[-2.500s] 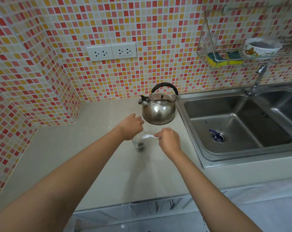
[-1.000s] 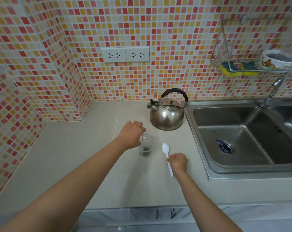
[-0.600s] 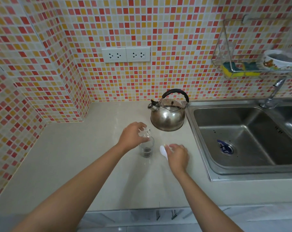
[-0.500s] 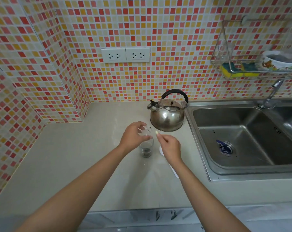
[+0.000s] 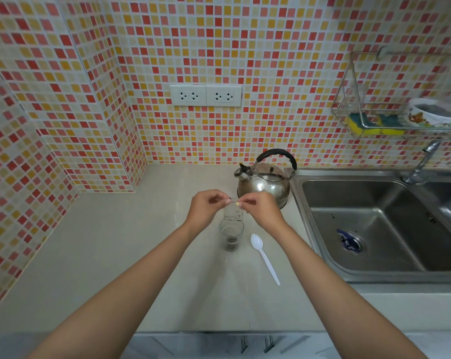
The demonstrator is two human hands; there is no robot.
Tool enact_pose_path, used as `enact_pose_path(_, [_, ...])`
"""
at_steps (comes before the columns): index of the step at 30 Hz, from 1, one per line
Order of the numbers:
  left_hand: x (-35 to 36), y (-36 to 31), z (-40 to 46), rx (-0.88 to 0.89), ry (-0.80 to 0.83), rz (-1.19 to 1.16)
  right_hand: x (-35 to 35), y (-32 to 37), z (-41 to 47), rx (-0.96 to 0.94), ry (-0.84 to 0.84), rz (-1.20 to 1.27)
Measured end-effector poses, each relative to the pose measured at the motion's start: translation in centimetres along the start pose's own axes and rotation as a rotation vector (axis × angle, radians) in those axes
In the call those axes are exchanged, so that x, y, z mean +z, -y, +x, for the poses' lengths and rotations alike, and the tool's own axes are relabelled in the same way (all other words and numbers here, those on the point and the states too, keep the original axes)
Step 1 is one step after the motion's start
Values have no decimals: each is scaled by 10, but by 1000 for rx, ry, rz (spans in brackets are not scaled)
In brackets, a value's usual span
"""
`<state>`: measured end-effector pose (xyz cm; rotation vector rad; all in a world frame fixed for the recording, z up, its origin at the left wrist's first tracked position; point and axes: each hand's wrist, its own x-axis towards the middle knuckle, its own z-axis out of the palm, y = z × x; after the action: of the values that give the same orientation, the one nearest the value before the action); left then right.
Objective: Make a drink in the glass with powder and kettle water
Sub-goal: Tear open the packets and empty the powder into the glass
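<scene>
Right hand (image 5: pixel 264 211) leaving spoon (image 5: pixel 264 256) on counter (image 5: pixel 115 255), now joining left hand (image 5: pixel 206 207); both pinching clear sachet (image 5: pixel 233 212) above glass (image 5: pixel 231 233). Powder likely going in next; kettle (image 5: pixel 265 182) waiting behind.

A round polished-metal kettle (image 5: pixel 264 186) with a matt black handle gleams at centre beside the brushed stainless-steel sink (image 5: pixel 379 224) at right, while the small clear glass (image 5: pixel 231 233) and glossy white plastic spoon (image 5: pixel 264 256) sit on the smooth, matt beige countertop (image 5: pixel 115 255) below glossy mosaic wall tiles (image 5: pixel 219 47).
</scene>
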<state>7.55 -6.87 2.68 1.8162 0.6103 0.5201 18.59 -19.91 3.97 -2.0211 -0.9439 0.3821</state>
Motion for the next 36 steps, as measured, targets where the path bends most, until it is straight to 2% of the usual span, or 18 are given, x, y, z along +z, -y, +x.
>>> enact_pose_path(4, [1, -10, 7, 36, 36, 104, -4, 6, 6, -5, 44, -39])
enact_pose_path(13, [11, -19, 11, 46, 52, 382, -1, 11, 12, -44, 28, -178])
enact_pose_path(19, [6, -18, 7, 59, -4, 201, -3, 9, 9, -65, -32, -146])
enact_pose_path(24, [5, -18, 10, 75, 68, 316, -5, 15, 8, -123, 33, -275])
enact_pose_path(27, [1, -19, 10, 95, 75, 275, -6, 18, 11, -109, 54, -342])
enact_pose_path(29, [-3, -20, 7, 12, 96, 187, -5, 19, 13, -29, 0, -272])
enact_pose_path(33, [-22, -8, -6, -273, 149, -61, 5, 28, 9, 182, -133, 107])
enact_pose_path(36, [-45, 5, -18, -385, 60, -251, 25, 38, -2, 323, -104, 383])
